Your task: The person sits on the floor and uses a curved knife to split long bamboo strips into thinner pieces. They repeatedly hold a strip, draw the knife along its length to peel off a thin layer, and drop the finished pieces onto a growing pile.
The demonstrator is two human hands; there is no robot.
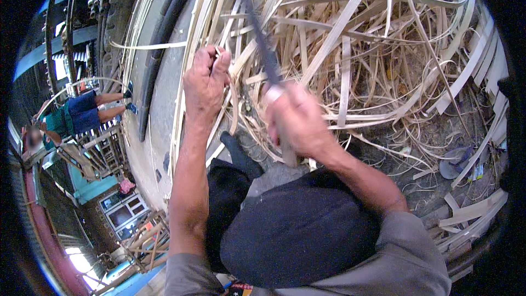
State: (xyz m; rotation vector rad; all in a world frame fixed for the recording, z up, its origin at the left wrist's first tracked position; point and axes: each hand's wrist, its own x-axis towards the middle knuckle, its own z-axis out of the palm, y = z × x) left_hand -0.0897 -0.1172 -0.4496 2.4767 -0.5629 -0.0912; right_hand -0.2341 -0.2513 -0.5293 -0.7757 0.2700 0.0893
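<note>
Dark knee nearest; left hand pinching bamboo strip, right hand clenched on knife. Strip likely light, springy, sharp-edged; best held near end.

Far to the left of the hands a person in blue shorts stands near a wooden frame. A black hose lies on the concrete.
</note>
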